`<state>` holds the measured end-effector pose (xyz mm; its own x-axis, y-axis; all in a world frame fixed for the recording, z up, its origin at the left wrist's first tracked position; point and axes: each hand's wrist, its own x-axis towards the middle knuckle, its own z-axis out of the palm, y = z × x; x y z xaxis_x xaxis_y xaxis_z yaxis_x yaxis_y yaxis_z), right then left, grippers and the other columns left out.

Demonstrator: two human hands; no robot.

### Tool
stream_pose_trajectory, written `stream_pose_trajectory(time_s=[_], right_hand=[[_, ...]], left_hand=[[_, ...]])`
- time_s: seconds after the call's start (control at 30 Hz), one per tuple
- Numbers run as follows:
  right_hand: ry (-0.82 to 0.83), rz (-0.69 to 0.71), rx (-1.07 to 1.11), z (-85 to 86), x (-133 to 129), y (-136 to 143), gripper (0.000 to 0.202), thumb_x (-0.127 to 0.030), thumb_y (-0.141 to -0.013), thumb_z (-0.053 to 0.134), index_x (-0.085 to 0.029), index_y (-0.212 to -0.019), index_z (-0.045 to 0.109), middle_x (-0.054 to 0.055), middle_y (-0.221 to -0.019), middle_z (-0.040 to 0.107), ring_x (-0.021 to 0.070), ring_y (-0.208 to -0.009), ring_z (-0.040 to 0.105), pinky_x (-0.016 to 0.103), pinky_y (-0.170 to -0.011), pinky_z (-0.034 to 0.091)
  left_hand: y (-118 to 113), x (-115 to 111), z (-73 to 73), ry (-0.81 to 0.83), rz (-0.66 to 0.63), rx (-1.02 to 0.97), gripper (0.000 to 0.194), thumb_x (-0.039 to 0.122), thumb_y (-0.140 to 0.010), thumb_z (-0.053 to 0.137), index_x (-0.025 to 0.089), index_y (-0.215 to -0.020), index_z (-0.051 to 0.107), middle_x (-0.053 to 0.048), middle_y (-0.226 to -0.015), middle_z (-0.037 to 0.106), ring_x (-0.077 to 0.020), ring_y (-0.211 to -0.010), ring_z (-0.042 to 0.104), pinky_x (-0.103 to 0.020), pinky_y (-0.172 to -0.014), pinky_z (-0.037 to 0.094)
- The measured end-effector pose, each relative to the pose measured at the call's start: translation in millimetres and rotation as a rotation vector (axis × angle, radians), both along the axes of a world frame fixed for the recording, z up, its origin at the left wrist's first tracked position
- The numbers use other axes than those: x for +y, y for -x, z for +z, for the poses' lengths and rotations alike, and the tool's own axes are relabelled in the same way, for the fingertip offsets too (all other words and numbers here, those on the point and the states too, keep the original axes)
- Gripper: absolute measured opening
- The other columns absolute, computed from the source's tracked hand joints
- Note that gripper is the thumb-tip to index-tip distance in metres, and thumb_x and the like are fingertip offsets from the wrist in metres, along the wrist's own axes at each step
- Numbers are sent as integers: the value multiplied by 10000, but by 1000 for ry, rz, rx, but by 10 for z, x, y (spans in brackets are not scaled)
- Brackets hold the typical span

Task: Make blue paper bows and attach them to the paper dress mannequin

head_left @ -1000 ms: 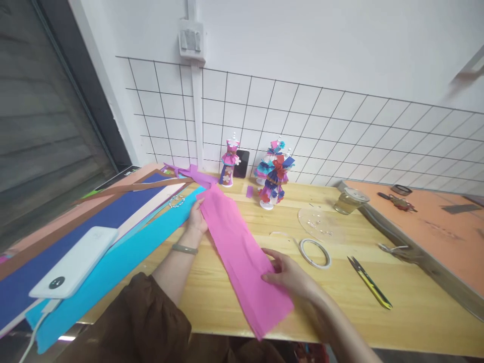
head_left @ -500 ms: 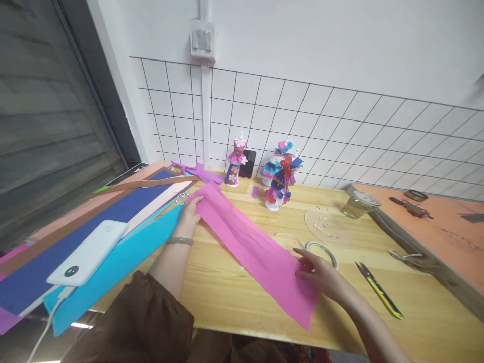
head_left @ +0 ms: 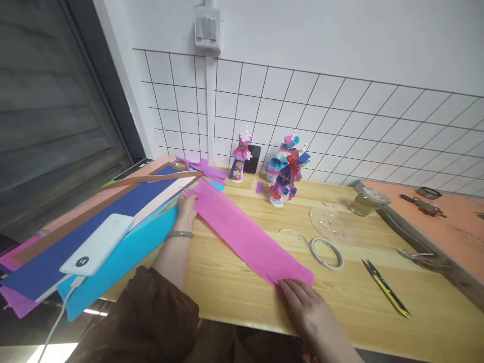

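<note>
A long pink crepe paper strip (head_left: 242, 227) stretches slantwise over the wooden table (head_left: 223, 287). Its far left end is gripped by my left hand (head_left: 186, 209), the fingers closed at the edge. My right hand (head_left: 308, 310) has its fingers together on the near right end, where the paper creases; its thumb is hidden. Right of the strip lie a roll of white tape (head_left: 310, 251) with a loose tail and yellow-and-black thread snips (head_left: 385, 288).
Coloured paper sheets (head_left: 109, 222) and a white power bank (head_left: 97, 245) with a cable lie at left. Small paper-dressed mannequins (head_left: 241, 155) and a phone (head_left: 252, 159) stand at the wall. A round clear dish (head_left: 319, 214), a cup (head_left: 368, 202) and an orange board (head_left: 408, 206) are at right.
My right hand has moved left and toward me, from the strip's right edge to its near corner. The strip's right end, hanging nearer before, is now drawn back. My left hand stays at the far end.
</note>
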<state>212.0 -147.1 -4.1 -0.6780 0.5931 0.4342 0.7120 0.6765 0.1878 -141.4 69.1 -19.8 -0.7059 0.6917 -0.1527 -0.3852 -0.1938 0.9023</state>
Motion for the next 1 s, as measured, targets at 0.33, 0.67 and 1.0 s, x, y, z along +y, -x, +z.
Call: stream_pose_trajectory(time_s=[0.33,0.67,1.0], right_hand=[[208,-159,159,-57,66,-96,327,-153,-845,320,-126,-1106,516,114,-874,627,188,-800,586,305,-691,500],[484,-279,417,67,183,-186,324,-275,-824,393,-162,-1100,520,96,-1014,628,194,-904,597,312,-772,489],[545,-372,487,121,214,-191,399,-335,-804,422,-174,-1167,461,101,-1097,577,206,-991,547,332,-821,456]], left_hand=[[-226,-287,422,26,-2,1090,386,177,-669,558,171,-1054,530,-92,-1026,559,-207,-988,491,-324,-856,374],[-1122,-803,582,112,-1590,1227,492,521,-555,626,158,-887,606,-44,-827,625,-158,-722,560,-250,-627,417],[-1098,-846,645,74,-1638,1478,261,279,-587,605,176,-827,606,-22,-853,600,-141,-747,525,-218,-613,380]])
